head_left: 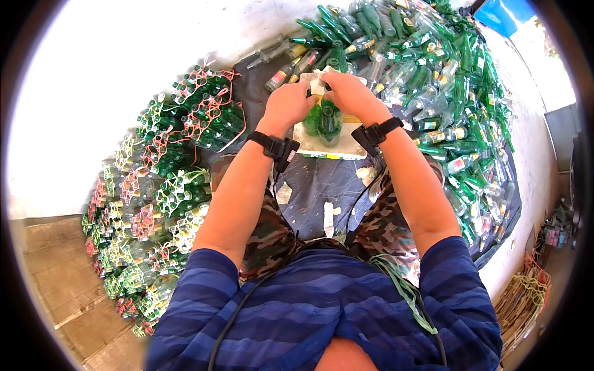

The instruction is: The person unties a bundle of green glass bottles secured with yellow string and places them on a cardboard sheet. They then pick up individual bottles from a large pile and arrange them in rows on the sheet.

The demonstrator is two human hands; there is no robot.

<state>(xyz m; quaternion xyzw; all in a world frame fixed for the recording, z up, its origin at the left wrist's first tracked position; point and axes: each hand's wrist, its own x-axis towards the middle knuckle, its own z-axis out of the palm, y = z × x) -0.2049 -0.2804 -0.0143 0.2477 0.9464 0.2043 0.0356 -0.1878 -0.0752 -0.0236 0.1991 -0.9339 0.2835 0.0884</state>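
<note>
Green glass bottles [330, 127] stand upright, close together, on a pale low board [346, 149] in front of me. My left hand [288, 106] is closed at the tops of the bottles on the left side, its fingers curled round a bottle neck. From the other side my right hand [356, 98] is closed at the neck of a bottle beside it, fingertips near those of the left. The hands partly hide the bottle necks. A pale scrap [314, 80] shows behind the fingers. Black straps with small boxes circle both wrists.
To the right lies a large heap of loose green and clear bottles [445, 93], reaching round the far side. Bottle bundles [154, 179] tied with coloured straps stand at left. Green strips [402, 287] hang at my waist. Paper scraps [328, 216] lie on dark sheeting [303, 185].
</note>
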